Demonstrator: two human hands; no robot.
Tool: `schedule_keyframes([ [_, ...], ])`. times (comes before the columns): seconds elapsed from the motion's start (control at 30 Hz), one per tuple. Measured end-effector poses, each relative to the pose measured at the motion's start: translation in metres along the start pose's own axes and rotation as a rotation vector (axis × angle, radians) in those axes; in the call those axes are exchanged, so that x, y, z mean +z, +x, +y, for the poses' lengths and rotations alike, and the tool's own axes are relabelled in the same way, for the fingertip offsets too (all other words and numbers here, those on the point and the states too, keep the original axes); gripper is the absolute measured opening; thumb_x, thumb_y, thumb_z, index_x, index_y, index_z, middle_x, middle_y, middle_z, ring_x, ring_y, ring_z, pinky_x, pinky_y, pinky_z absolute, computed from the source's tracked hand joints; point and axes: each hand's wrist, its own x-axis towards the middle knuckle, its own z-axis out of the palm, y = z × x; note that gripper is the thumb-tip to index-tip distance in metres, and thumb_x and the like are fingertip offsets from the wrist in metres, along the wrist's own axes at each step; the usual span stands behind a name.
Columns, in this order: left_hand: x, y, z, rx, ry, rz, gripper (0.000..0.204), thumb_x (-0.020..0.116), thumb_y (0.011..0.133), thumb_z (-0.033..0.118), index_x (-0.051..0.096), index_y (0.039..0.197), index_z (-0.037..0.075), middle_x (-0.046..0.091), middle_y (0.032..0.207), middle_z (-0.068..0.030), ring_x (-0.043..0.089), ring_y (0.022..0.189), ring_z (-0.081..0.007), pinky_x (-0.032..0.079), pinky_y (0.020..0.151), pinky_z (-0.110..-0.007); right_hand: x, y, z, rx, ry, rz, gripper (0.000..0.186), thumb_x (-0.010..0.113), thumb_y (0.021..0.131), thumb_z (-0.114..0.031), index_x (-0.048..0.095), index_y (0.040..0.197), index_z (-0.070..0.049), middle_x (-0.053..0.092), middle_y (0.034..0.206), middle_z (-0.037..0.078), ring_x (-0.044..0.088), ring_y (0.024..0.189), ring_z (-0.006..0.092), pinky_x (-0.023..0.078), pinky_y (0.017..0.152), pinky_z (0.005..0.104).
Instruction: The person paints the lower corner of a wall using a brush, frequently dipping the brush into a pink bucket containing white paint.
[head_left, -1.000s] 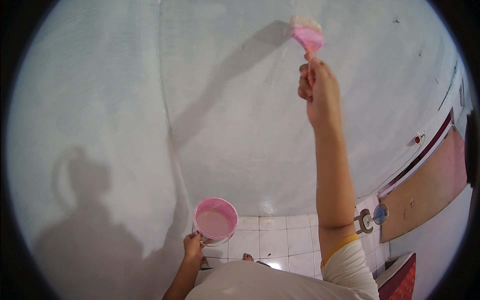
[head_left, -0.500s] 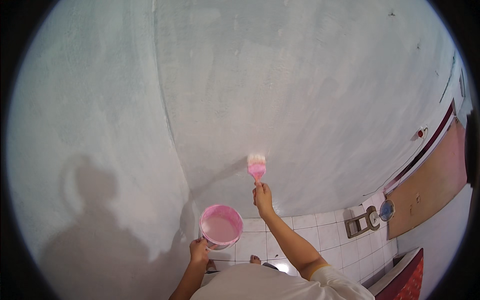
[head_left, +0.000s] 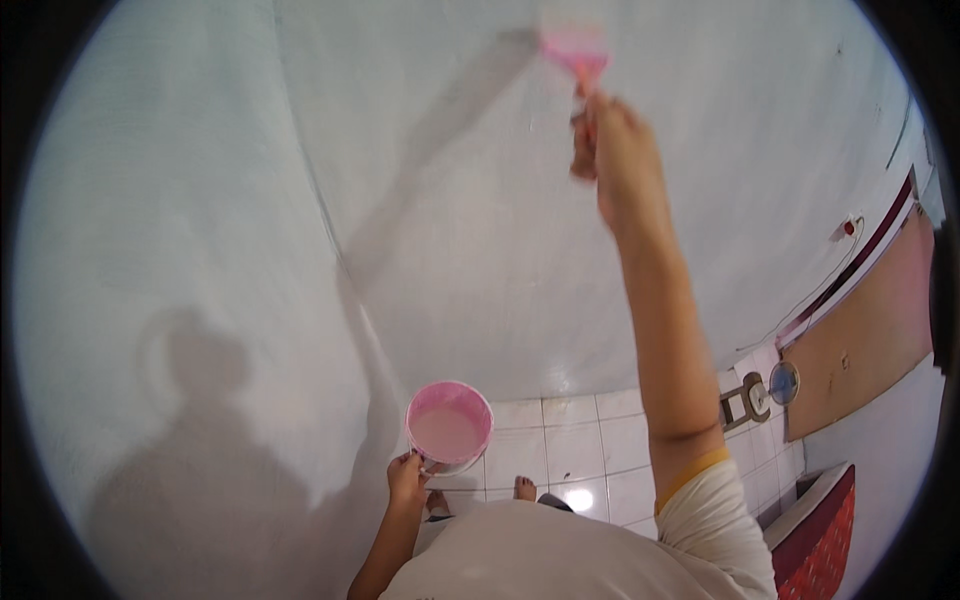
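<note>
My right hand (head_left: 618, 150) is closed round the handle of a pink paintbrush (head_left: 575, 48), raised high in front of the pale wall (head_left: 480, 200). The brush is blurred by motion, its whitish bristles pointing up; I cannot tell whether they touch the wall. Low down, my left hand (head_left: 406, 476) grips the near side of a pink bucket (head_left: 480, 402). Pale pink liquid, likely paint, lies inside the bucket, which hangs in front of me above the floor.
A wall corner (head_left: 325, 215) runs down at the left. White floor tiles (head_left: 575, 438) lie below. At the right are a small stool (head_left: 742, 402), a fan (head_left: 784, 382), a brown panel (head_left: 860, 325), a wall socket with a cord (head_left: 850, 227), and a red-patterned piece (head_left: 825, 555) of furniture.
My right arm has stretched upward and slightly right, carrying the paintbrush far higher along the wall. My left hand still holds the bucket, which sits slightly higher in view.
</note>
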Motion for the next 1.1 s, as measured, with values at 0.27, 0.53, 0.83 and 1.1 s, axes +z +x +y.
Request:
schedule_keyframes([
  [0.27,-0.01,0.005,-0.006,0.012,-0.014,0.074,0.01,0.046,0.088,-0.003,0.045,0.096,-0.008,0.052,0.104,-0.0173,0.061,0.096,-0.0285,0.059,0.082,-0.053,-0.024,-0.019,0.133,0.006,-0.085,-0.026,0.034,0.044,0.101,-0.033,0.053,0.112,-0.002,0.049,0.07,0.001,0.04,0.047,0.0068,0.036,0.043,0.0227],
  [0.53,0.0,-0.001,0.001,-0.04,0.049,0.19,0.019,0.051,0.083,-0.006,0.043,0.1,-0.007,0.052,0.101,-0.0139,0.061,0.09,-0.026,0.061,0.08,-0.05,-0.109,-0.192,0.426,0.369,-0.341,0.042,0.036,0.04,0.101,-0.034,0.057,0.097,-0.003,0.054,0.07,0.005,0.052,0.062,0.0137,0.044,0.059,0.0307],
  [0.83,-0.009,-0.004,0.005,0.0,0.136,0.197,0.004,0.048,0.087,-0.003,0.045,0.089,-0.004,0.053,0.107,-0.0201,0.058,0.107,-0.0342,0.055,0.088,-0.058,-0.126,-0.292,0.508,0.93,-0.328,0.07,0.031,0.044,0.097,-0.034,0.056,0.099,-0.005,0.049,0.069,0.0,0.044,0.051,0.0092,0.039,0.043,0.0272],
  [1.1,-0.028,0.011,-0.011,-0.012,0.089,0.176,0.013,0.046,0.09,0.0,0.046,0.078,-0.001,0.053,0.109,-0.0224,0.058,0.108,-0.0339,0.055,0.087,-0.059,-0.105,-0.215,0.445,0.964,-0.128,0.104,0.034,0.047,0.094,-0.03,0.058,0.084,0.001,0.053,0.061,0.005,0.046,0.045,0.0134,0.036,0.038,0.0292],
])
